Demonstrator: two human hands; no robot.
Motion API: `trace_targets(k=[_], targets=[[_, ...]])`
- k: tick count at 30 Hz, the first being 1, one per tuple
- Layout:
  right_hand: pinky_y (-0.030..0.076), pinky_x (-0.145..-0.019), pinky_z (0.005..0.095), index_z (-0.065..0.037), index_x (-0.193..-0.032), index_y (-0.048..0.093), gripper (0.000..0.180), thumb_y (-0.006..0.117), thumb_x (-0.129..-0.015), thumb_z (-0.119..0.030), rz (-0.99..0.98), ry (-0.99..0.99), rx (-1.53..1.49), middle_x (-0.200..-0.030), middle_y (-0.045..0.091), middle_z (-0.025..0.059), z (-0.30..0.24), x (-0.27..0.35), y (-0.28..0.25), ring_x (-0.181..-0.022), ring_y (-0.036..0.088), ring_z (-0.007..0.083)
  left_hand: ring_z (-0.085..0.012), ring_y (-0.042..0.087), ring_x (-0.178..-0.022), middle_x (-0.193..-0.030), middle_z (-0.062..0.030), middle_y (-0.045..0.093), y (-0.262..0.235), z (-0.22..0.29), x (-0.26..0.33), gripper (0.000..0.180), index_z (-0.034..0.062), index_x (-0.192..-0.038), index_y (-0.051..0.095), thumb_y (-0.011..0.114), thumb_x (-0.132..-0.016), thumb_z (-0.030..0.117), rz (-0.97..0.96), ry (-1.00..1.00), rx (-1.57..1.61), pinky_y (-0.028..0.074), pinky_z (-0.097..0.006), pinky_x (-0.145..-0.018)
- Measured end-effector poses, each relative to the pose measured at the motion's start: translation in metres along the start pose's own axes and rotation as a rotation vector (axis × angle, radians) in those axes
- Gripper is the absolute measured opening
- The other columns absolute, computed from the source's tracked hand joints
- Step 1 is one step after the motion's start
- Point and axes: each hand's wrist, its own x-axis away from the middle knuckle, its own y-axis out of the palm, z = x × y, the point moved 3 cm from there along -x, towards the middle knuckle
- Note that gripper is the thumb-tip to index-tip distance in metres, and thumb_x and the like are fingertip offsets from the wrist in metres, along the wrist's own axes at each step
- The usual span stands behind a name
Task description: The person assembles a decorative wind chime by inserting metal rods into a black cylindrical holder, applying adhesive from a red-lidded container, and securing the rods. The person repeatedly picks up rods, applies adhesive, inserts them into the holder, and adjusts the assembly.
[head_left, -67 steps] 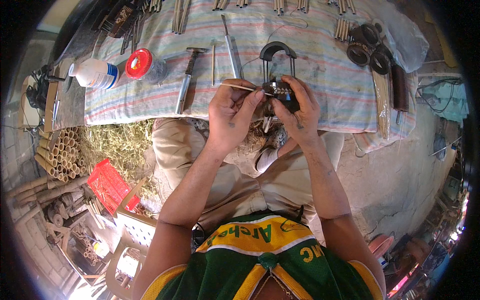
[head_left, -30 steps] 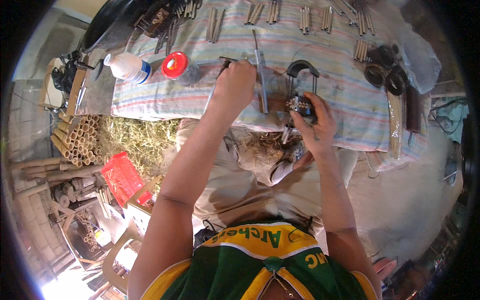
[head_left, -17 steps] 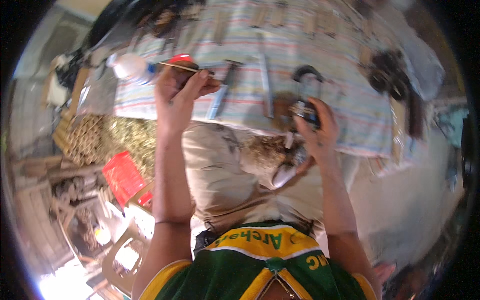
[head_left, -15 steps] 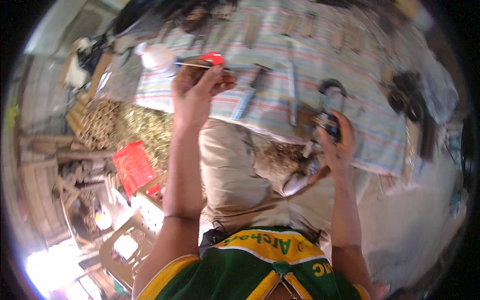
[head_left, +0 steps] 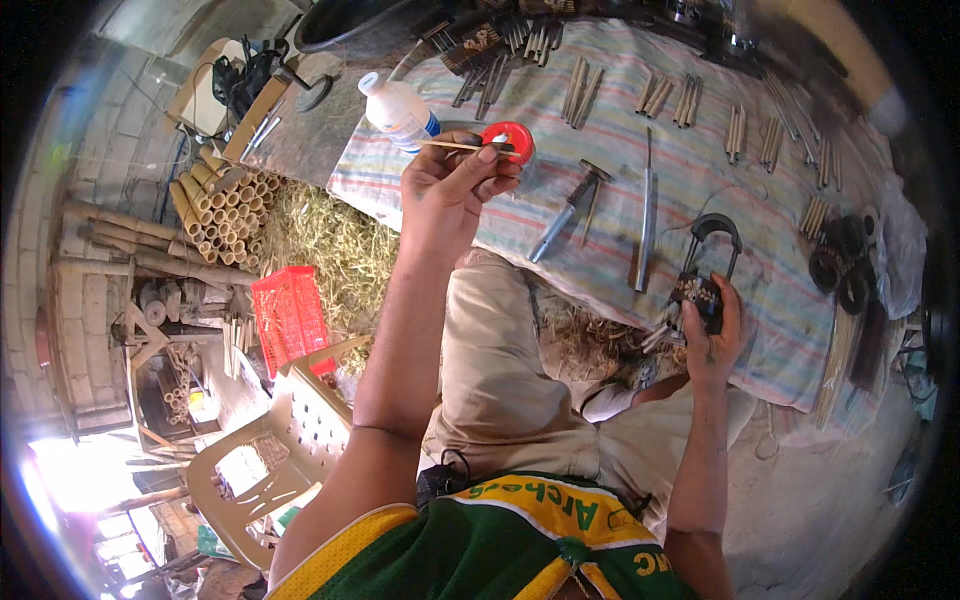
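Both my hands are full. My left hand (head_left: 460,180) pinches a thin pale stick (head_left: 438,144), fingers bunched narrow, with the red-lidded jar (head_left: 510,142) at about 2 o'clock from it; whether they touch I cannot tell. The stick's long axis runs nearly 9 to 3 o'clock, one pale end toward 9. From there the dark decorated piece (head_left: 697,291) lies well apart at 4 o'clock, by the near edge of the cloth-covered desk (head_left: 615,240). My right hand (head_left: 716,338) is the nearer one, closed round the piece, which sits at its 11 o'clock. The piece's long axis points between 12 and 1, toward its curved dark top (head_left: 714,219); short pale tubes (head_left: 655,338) show toward 7 or 8.
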Motion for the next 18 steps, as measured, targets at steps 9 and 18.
trace_targets(k=[9, 18], targets=[[0.052, -0.089, 0.0373, -0.004, -0.126, 0.063, 0.05, 0.079, -0.079, -0.014, 0.016, 0.013, 0.093, -0.12, 0.065, 0.0147, 0.005, 0.002, 0.001, -0.103, 0.066, 0.0276, -0.0119, 0.065, -0.074, -0.091, -0.0084, 0.071, -0.036, 0.01, -0.037, 0.019, -0.0021, -0.103, 0.063, 0.073, -0.088, 0.004, 0.072, 0.225, -0.53, 0.053, -0.026, -0.062], [0.053, -0.088, 0.037, -0.004, -0.126, 0.062, 0.05, 0.079, -0.08, -0.014, 0.001, 0.022, 0.056, -0.118, 0.066, 0.0147, 0.002, 0.001, 0.0, -0.101, 0.066, 0.0274, -0.0081, 0.064, -0.071, -0.088, -0.0069, 0.072, -0.04, -0.002, -0.041, 0.022, -0.0014, -0.105, 0.061, 0.073, -0.087, 0.002, 0.07, 0.205, -0.608, 0.051, -0.023, -0.059]])
